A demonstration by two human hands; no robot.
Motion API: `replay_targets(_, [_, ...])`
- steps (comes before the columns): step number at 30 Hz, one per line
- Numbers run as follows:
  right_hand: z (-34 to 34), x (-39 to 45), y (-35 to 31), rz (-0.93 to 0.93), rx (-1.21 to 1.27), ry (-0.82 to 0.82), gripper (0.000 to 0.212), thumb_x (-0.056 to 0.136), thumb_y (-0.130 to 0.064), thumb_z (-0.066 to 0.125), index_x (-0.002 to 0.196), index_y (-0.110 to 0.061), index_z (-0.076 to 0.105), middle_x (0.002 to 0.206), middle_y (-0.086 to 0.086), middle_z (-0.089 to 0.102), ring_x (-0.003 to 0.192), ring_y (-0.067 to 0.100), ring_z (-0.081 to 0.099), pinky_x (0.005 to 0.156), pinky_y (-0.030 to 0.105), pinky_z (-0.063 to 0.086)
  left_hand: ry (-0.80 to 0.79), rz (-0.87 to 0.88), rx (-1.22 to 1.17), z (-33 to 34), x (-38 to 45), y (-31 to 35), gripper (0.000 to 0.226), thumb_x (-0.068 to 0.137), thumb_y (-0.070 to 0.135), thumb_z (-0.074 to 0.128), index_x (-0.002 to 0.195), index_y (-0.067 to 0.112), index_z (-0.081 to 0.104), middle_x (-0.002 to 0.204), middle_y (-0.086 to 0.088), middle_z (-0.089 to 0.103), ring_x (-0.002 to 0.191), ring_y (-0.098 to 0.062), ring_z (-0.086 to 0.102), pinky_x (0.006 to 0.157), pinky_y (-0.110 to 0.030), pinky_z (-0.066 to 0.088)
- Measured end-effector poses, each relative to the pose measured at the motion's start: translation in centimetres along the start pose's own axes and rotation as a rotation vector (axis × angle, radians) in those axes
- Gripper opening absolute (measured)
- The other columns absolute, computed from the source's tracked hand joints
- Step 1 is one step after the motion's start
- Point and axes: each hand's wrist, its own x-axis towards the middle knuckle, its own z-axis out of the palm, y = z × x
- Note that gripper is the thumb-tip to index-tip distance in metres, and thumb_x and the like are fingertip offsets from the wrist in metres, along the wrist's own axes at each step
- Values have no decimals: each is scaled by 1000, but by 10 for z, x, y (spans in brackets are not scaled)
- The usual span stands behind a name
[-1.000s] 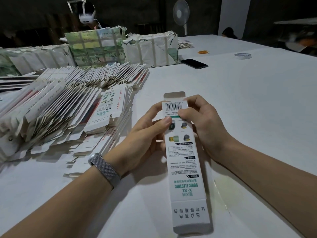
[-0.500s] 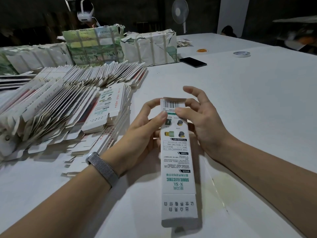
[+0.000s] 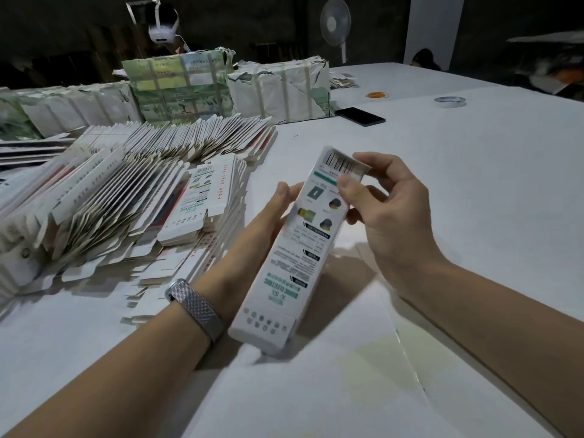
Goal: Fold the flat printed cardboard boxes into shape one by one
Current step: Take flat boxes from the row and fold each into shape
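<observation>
— So, where is the box [image 3: 294, 248]?

— Held above the table [image 3: 474, 184], mid-picture, formed into a long white carton. It tilts: far end with the barcode toward 1 o'clock, near end toward 7 o'clock, over a loose white sheet [image 3: 316, 390].

— And the hands?

— The left hand [image 3: 265, 222] lies along the box's 9 o'clock side, palm against it, fingers fairly straight and together; only the fingertips show past the edge, the rest is hidden behind the carton. The right hand [image 3: 388, 210] is at the far end: thumb pressed on the printed face just below the barcode, index finger curled over the top flap, pinching that end. The remaining fingers curl loosely on the 3 o'clock side.

— Is the top flap tucked in?

— Blurred, I cannot tell.

— What else is there?

— A watch [image 3: 196, 308] with a mesh band on the left wrist. At 9 to 10 o'clock, a fanned pile [image 3: 110, 197] of flat printed boxes (dozens, overlapping). Behind it, at 11 to 12 o'clock, strapped bundles [image 3: 278, 90]. A phone [image 3: 360, 116] lies just beside the right bundle, at 1 o'clock, with a tape roll [image 3: 449, 101] farther toward 2 o'clock. A fan [image 3: 335, 22] stands at 12 o'clock, in the dark.
</observation>
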Motion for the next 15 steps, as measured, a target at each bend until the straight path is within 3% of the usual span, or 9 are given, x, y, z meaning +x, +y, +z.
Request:
replay_targets(2, [0, 0, -5, -57, -22, 12, 19, 92, -7, 69, 101, -20, 59, 102, 3, 70, 72, 16, 61, 56, 19, 49, -77, -11, -59, 4, -9, 6, 52, 79, 50, 37, 113, 18, 62, 86, -3, 74, 75, -19, 69, 67, -29, 60])
replay_targets(4, [0, 0, -9, -98, -59, -7, 19, 93, -9, 69, 102, -22, 58, 104, 6, 71, 74, 18, 59, 58, 18, 50, -122, 3, -109, 7, -13, 11, 58, 65, 56, 48, 105, 16, 61, 73, 0, 72, 62, -14, 67, 58, -24, 58])
replay_targets(7, [-1, 1, -9, -69, -61, -24, 19, 93, -8, 69, 102, -22, 58, 105, 3, 70, 72, 13, 60, 57, 19, 49, -127, 11, -114, 9, -11, 13, 68, 55, 56, 57, 108, 13, 61, 79, -1, 71, 68, -15, 67, 59, -25, 57])
replay_targets(12, [-3, -1, -5, 23, 6, -79, 18, 93, -4, 67, 102, -18, 59, 101, -3, 68, 70, 8, 67, 55, 17, 49, -35, -26, -160, 4, -14, -5, 48, 101, 45, 45, 136, 14, 52, 105, -12, 66, 84, -26, 67, 72, -35, 58])
replay_targets(15, [-4, -2, -3, 10, 3, -76, 18, 93, -5, 67, 102, -18, 59, 101, -1, 69, 71, 10, 68, 54, 18, 50, -81, -34, -188, 1, -12, -9, 50, 98, 47, 42, 140, 21, 51, 113, -12, 69, 90, -35, 73, 76, -39, 61])
